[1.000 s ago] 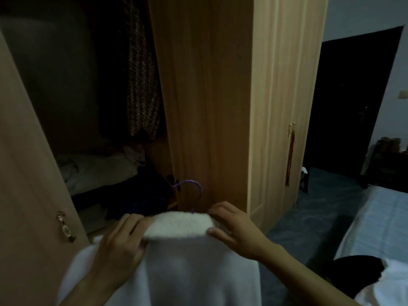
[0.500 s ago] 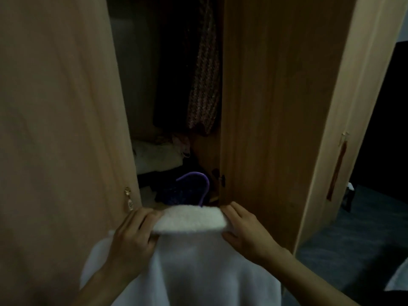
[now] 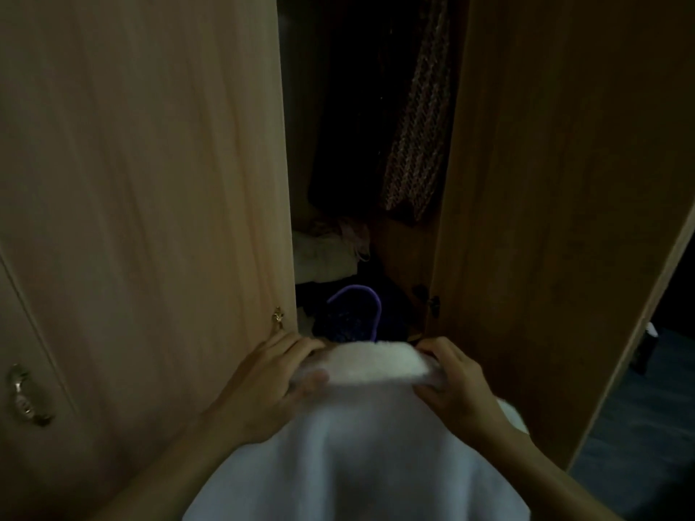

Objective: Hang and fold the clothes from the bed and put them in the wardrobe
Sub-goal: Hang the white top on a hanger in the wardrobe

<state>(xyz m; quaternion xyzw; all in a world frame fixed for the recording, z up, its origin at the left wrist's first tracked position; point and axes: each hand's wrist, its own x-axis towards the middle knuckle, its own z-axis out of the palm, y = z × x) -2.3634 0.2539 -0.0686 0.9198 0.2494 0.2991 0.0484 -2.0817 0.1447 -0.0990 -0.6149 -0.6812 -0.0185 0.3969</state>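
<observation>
Left hand [image 3: 270,381] and right hand [image 3: 455,385] grip a white fleece garment [image 3: 361,426] on a purple hanger [image 3: 370,298] before the open wardrobe [image 3: 150,182].

A home bedroom: a wooden wardrobe [image 3: 150,182] fills the frame, doors ajar, clothes [image 3: 417,137] hanging in its dark middle, folded linen [image 3: 323,261] stacked below them.

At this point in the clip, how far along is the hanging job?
Done: the white garment is already on a purple hanger, whose hook sticks up above its collar. In hand: the left hand and right hand grip its shoulders in front of the open wardrobe. Left: hooking it inside beside the knit garment. The bed is out of view.
</observation>
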